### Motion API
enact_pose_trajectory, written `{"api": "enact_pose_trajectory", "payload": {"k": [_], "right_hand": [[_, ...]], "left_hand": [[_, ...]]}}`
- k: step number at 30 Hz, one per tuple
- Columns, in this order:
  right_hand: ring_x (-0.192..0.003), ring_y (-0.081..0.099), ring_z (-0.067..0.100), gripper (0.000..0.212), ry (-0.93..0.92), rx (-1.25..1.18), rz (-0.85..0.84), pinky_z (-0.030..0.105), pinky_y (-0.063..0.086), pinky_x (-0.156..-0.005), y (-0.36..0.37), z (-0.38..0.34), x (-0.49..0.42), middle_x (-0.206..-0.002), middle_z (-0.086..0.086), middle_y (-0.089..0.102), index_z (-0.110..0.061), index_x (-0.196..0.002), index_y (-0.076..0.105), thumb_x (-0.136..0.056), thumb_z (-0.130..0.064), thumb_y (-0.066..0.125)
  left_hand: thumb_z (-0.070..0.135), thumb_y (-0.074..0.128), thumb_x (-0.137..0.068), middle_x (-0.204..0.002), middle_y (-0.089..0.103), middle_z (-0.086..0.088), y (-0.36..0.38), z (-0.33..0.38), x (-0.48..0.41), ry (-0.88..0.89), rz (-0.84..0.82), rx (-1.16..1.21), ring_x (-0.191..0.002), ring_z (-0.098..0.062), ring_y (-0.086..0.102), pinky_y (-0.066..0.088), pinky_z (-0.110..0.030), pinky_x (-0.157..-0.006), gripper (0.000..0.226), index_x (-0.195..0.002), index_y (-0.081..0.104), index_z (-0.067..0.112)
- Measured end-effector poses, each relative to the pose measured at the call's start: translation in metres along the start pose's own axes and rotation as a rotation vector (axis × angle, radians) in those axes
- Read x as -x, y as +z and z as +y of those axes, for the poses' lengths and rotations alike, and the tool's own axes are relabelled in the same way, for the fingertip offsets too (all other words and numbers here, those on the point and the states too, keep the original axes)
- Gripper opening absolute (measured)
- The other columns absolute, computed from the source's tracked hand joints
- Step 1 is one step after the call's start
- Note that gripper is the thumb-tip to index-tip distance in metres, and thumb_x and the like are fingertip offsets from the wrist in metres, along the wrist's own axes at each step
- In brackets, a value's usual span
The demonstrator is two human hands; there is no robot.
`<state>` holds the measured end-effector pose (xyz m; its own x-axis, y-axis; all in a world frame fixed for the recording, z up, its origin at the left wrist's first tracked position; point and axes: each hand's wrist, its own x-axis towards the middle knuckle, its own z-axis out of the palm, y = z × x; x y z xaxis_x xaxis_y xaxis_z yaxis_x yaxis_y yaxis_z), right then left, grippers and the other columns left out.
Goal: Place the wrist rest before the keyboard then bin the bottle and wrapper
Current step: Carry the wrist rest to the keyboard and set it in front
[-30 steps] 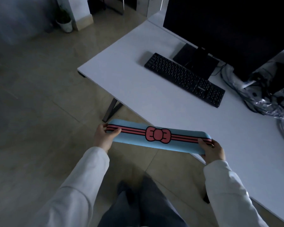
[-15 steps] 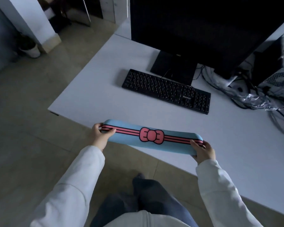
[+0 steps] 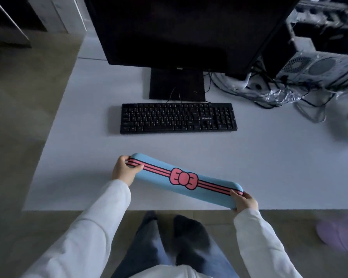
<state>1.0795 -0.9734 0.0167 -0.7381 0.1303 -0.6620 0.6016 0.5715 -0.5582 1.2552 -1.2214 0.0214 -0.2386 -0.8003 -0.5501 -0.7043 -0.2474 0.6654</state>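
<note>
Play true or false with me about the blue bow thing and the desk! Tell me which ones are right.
1. Both hands hold the wrist rest, one at each end. True: the left hand grips one end and the right hand the other.
2. The wrist rest already lies flat against the keyboard. False: it is held near the front edge of the desk, with bare desk between it and the keyboard.
3. The wrist rest has a pink bow in its middle. True.
4. The monitor is showing a cartoon. False: its screen is dark.
5. The keyboard is white. False: it is black.
</note>
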Motion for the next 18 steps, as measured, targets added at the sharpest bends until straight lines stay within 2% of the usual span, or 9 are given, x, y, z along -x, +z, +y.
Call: {"api": "enact_pose_trajectory", "payload": {"k": [5,7,9,12,14,18], "right_hand": [[-0.085,0.049,0.024,0.014,0.078,-0.036,0.053,0.032,0.040,-0.080,0.013,0.015,0.011,-0.092,0.009,0.055,-0.009,-0.094,0.061,-0.082,-0.015,0.061],[-0.087,0.048,0.021,0.024,0.089,-0.079,0.082,0.029,0.039,-0.082,0.016,0.015,0.013,-0.094,0.011,0.056,0.000,-0.101,0.063,-0.082,-0.014,0.061],[-0.088,0.047,0.019,0.034,0.113,-0.121,0.106,0.031,0.041,-0.092,0.017,0.016,0.017,-0.105,0.016,0.062,0.003,-0.112,0.062,-0.082,-0.013,0.062],[-0.094,0.052,0.020,0.040,0.148,-0.204,0.136,0.029,0.038,-0.103,0.016,0.017,0.020,-0.123,0.017,0.063,0.000,-0.119,0.060,-0.080,-0.011,0.064],[-0.098,0.056,0.022,0.041,0.147,-0.241,0.142,0.029,0.038,-0.105,0.015,0.013,0.021,-0.121,0.017,0.063,0.000,-0.119,0.060,-0.079,-0.010,0.065],[-0.093,0.051,0.017,0.045,0.152,-0.291,0.132,0.026,0.039,-0.100,0.012,0.012,0.020,-0.102,0.008,0.060,0.001,-0.121,0.059,-0.078,-0.009,0.066]], "left_hand": [[0.019,0.070,-0.076,-0.125,0.060,-0.016,-0.001,0.008,-0.028,0.043,-0.074,-0.106,-0.113,-0.033,0.056,0.038,-0.029,-0.084,0.050,-0.119,0.050,0.003],[0.018,0.070,-0.076,-0.124,0.061,-0.016,0.000,0.011,-0.035,0.059,-0.084,-0.125,-0.113,-0.033,0.056,0.040,-0.031,-0.086,0.049,-0.118,0.051,0.003],[0.018,0.070,-0.076,-0.123,0.061,-0.016,0.002,0.013,-0.040,0.070,-0.106,-0.159,-0.112,-0.033,0.057,0.038,-0.029,-0.084,0.047,-0.118,0.052,0.003],[0.020,0.070,-0.076,-0.122,0.063,-0.016,0.005,0.017,-0.045,0.087,-0.102,-0.198,-0.111,-0.033,0.058,0.039,-0.029,-0.084,0.046,-0.116,0.054,0.004],[0.022,0.068,-0.077,-0.120,0.064,-0.016,0.006,0.019,-0.047,0.093,-0.089,-0.213,-0.110,-0.033,0.059,0.042,-0.033,-0.088,0.043,-0.115,0.056,0.004],[0.035,0.063,-0.080,-0.122,0.064,-0.018,0.008,0.021,-0.051,0.115,-0.051,-0.312,-0.114,-0.037,0.056,0.043,-0.039,-0.098,0.046,-0.116,0.060,0.007]]}}
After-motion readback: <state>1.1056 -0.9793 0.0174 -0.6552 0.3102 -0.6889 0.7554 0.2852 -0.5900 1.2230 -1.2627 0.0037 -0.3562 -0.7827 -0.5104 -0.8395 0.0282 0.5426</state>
